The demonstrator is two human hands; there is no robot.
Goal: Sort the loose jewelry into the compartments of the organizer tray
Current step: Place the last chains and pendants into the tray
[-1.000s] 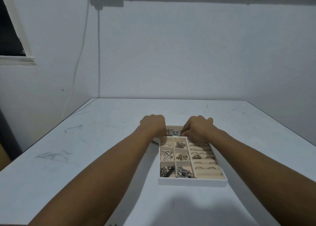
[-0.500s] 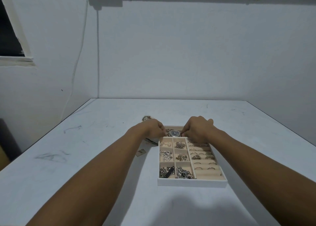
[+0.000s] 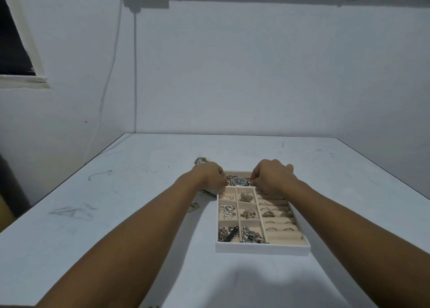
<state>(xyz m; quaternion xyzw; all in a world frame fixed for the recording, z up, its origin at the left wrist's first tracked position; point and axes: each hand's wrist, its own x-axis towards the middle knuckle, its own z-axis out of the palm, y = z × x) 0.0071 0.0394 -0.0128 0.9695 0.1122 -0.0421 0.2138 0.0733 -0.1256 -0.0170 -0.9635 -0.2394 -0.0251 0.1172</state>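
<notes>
Though the small compartments of the organizer tray (image 3: 263,248) already hold chains (image 3: 226,211) and the roll rows on its right side hold rings (image 3: 268,214), the sorting looks nearly, not wholly, done. The left hand (image 3: 209,175) and right hand (image 3: 272,176) each pinch with curled fingers an end of the watch (image 3: 239,181) in the tray's far compartment. One loose piece (image 3: 201,161) lies just beyond the tray's far left corner, and a small bit (image 3: 194,207) beside its left wall.

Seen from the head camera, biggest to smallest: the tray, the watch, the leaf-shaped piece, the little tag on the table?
1. The tray.
2. The watch and the leaf-shaped piece look alike; the strap is hidden, so they stay unranked.
3. The tag, smallest.
</notes>
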